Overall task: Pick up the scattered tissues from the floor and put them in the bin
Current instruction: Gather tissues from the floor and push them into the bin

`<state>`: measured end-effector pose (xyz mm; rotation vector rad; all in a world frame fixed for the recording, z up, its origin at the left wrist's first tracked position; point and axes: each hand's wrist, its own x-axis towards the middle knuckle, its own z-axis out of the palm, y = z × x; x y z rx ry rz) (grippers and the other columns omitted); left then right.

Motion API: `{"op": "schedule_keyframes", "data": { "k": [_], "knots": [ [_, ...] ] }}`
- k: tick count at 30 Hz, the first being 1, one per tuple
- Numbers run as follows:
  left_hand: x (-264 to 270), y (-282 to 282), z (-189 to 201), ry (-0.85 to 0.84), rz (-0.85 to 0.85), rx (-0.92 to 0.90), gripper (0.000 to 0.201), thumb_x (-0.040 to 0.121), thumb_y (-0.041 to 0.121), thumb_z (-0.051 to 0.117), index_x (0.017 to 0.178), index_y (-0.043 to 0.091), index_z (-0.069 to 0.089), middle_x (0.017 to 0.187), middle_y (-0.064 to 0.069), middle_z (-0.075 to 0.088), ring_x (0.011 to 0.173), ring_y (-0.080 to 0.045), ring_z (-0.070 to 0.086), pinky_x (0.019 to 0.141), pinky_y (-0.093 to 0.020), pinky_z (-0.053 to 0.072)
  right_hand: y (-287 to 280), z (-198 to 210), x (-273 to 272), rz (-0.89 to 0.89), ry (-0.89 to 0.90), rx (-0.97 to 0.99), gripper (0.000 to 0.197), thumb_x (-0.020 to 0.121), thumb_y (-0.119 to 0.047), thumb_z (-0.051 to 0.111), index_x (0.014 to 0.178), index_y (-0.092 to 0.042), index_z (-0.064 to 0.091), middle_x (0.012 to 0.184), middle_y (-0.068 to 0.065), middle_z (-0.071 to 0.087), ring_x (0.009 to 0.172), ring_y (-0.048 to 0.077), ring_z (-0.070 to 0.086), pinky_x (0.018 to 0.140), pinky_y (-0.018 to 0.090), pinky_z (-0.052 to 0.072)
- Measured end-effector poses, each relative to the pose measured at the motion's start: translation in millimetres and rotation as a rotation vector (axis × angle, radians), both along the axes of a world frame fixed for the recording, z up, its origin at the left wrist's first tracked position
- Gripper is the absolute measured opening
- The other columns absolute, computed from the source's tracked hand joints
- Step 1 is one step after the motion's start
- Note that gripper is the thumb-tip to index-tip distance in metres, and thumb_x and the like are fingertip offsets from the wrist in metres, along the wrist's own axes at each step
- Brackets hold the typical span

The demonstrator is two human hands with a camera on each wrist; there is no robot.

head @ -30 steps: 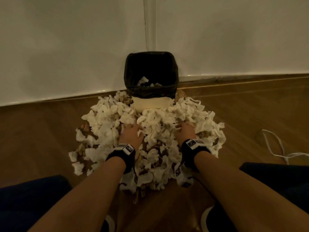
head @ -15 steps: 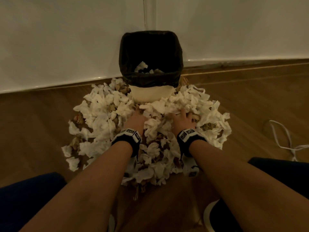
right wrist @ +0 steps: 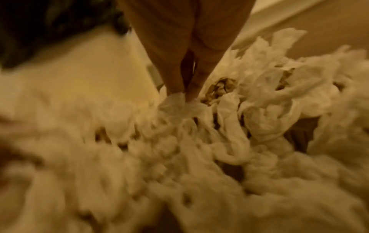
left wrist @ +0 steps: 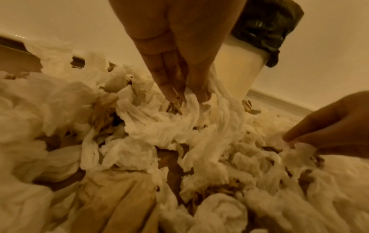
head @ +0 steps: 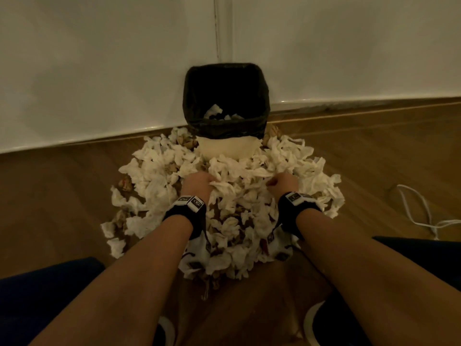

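Observation:
A big heap of crumpled white tissues (head: 224, 196) mixed with brown scraps covers the wooden floor in front of a cream bin (head: 227, 148) lined with a black bag (head: 225, 96). A few tissues lie inside the bin. My left hand (head: 199, 183) digs into the heap's middle; in the left wrist view its fingers (left wrist: 179, 88) pinch a stretched strand of tissue (left wrist: 199, 113). My right hand (head: 282, 184) sits to the right, and its fingertips (right wrist: 185, 91) pinch a wad of tissue (right wrist: 179, 105). The right wrist view is blurred.
The bin stands against a white wall (head: 99, 71) at its corner seam. A white cable (head: 421, 211) loops on the floor at the right. My knees in dark trousers (head: 37, 295) frame the bottom edge. Bare wooden floor (head: 50, 196) lies left and right of the heap.
Both hands moved forward into the heap toward the bin, and their fingers closed on tissues. The head view shifted closer to the bin.

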<state>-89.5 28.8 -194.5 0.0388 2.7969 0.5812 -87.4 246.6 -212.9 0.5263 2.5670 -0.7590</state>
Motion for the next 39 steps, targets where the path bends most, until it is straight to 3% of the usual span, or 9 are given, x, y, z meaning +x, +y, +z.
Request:
{"op": "schedule_keyframes", "data": {
  "k": [3, 6, 11, 15, 20, 25, 31, 36, 39],
  "knots": [
    [1, -3, 16, 0.002, 0.07, 0.039, 0.021, 0.091, 0.023, 0.057, 0.105, 0.024, 0.072, 0.11, -0.007, 0.069, 0.096, -0.027, 0.063, 0.074, -0.027, 0.048, 7, 14, 3, -0.277, 0.109, -0.339, 0.014, 0.087, -0.017, 0.064, 0.093, -0.008, 0.074, 0.105, 0.013, 0.07, 0.094, 0.026, 0.064, 0.09, 0.036, 0.052],
    [-3, -1, 35, -0.016, 0.155, 0.202, 0.023, 0.091, 0.011, 0.055, 0.106, 0.015, 0.072, 0.115, -0.009, 0.068, 0.105, -0.027, 0.06, 0.085, -0.026, 0.045, 3, 36, 3, -0.475, 0.173, -0.678, 0.01, 0.086, -0.009, 0.065, 0.093, -0.005, 0.072, 0.11, 0.017, 0.068, 0.087, 0.022, 0.062, 0.085, 0.032, 0.053],
    [-5, 3, 75, 0.052, 0.243, 0.384, 0.023, 0.091, 0.005, 0.054, 0.105, 0.009, 0.072, 0.114, -0.011, 0.068, 0.108, -0.028, 0.059, 0.092, -0.027, 0.046, -7, 81, 0, -0.545, 0.271, -1.022, 0.025, 0.087, 0.002, 0.06, 0.112, 0.007, 0.063, 0.119, 0.024, 0.061, 0.091, 0.025, 0.061, 0.071, 0.022, 0.054],
    [-7, 0, 111, 0.125, 0.203, 0.424, 0.021, 0.089, 0.014, 0.059, 0.105, 0.012, 0.072, 0.109, -0.013, 0.069, 0.104, -0.028, 0.06, 0.076, -0.018, 0.039, -8, 113, -7, -0.47, 0.345, -1.086, 0.032, 0.087, 0.006, 0.057, 0.118, 0.01, 0.057, 0.126, 0.023, 0.057, 0.095, 0.019, 0.056, 0.062, 0.009, 0.052],
    [-10, 0, 146, 0.199, 0.209, 0.454, 0.022, 0.087, 0.013, 0.06, 0.105, 0.015, 0.072, 0.109, -0.014, 0.069, 0.104, -0.029, 0.062, 0.084, -0.027, 0.048, -11, 142, -17, -0.467, 0.37, -1.117, 0.033, 0.089, 0.008, 0.051, 0.122, 0.005, 0.055, 0.133, 0.024, 0.052, 0.096, 0.021, 0.055, 0.07, 0.017, 0.053],
    [-22, 3, 176, 0.284, 0.223, 0.49, 0.022, 0.088, 0.009, 0.057, 0.103, 0.013, 0.073, 0.105, -0.013, 0.071, 0.098, -0.025, 0.064, 0.068, -0.014, 0.042, -13, 174, -24, -0.444, 0.454, -1.208, 0.03, 0.086, 0.007, 0.058, 0.116, 0.009, 0.059, 0.103, 0.013, 0.065, 0.085, 0.013, 0.067, 0.06, 0.011, 0.054],
    [-48, 4, 218, 0.355, 0.227, 0.593, 0.021, 0.085, 0.006, 0.06, 0.101, 0.008, 0.073, 0.101, -0.015, 0.071, 0.098, -0.029, 0.065, 0.09, -0.032, 0.052, -14, 213, -39, -0.465, 0.502, -1.373, 0.009, 0.085, 0.008, 0.059, 0.091, 0.006, 0.065, 0.07, 0.005, 0.071, 0.078, 0.017, 0.063, 0.064, 0.017, 0.057],
    [-70, 8, 259, 0.416, 0.277, 0.729, 0.016, 0.081, 0.005, 0.066, 0.095, 0.005, 0.074, 0.095, -0.018, 0.071, 0.09, -0.031, 0.067, 0.086, -0.042, 0.055, -15, 248, -51, -0.423, 0.554, -1.399, 0.03, 0.086, 0.01, 0.056, 0.115, 0.016, 0.055, 0.084, 0.012, 0.064, 0.079, 0.019, 0.062, 0.09, 0.029, 0.049],
    [-81, 11, 285, 0.429, 0.278, 0.814, 0.019, 0.081, -0.002, 0.064, 0.098, 0.0, 0.072, 0.098, -0.023, 0.069, 0.09, -0.036, 0.067, 0.085, -0.045, 0.055, -15, 268, -58, -0.406, 0.587, -1.411, 0.032, 0.086, 0.011, 0.056, 0.117, 0.018, 0.054, 0.084, 0.013, 0.064, 0.078, 0.019, 0.063, 0.092, 0.03, 0.047]
  ]
}}
